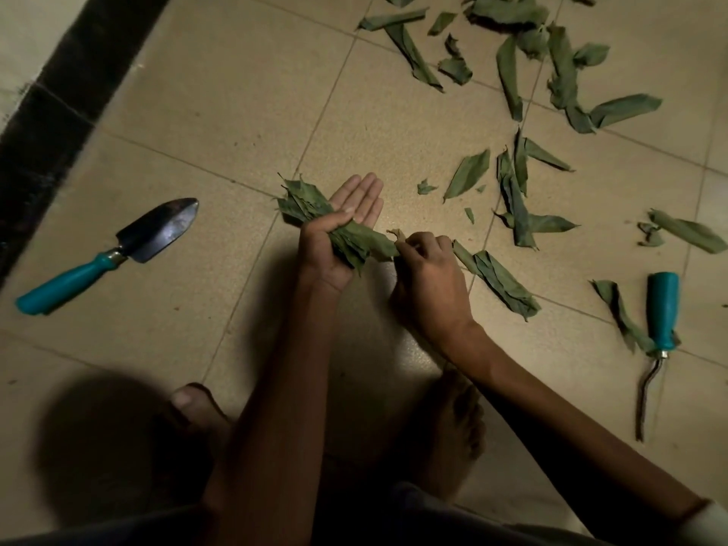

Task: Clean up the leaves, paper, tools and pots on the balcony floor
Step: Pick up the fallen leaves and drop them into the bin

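Observation:
My left hand (335, 246) holds a bundle of green leaves (305, 202) across its palm, thumb clamped over it and fingers stretched out. My right hand (429, 281) pinches a leaf (388, 246) at the bundle's right end, fingers curled. Another folded leaf (500, 283) lies on the tile floor just right of that hand. Several loose leaves (512, 76) are scattered over the upper right. A trowel (118, 252) with a teal handle lies at the left, and a teal-handled hand tool (663, 313) with a bent metal shaft lies at the right.
Beige floor tiles (244, 112) fill the view. A dark skirting strip (59, 100) runs along the left wall. My bare feet (453, 423) stand on the floor below the hands. No pots or paper are in view.

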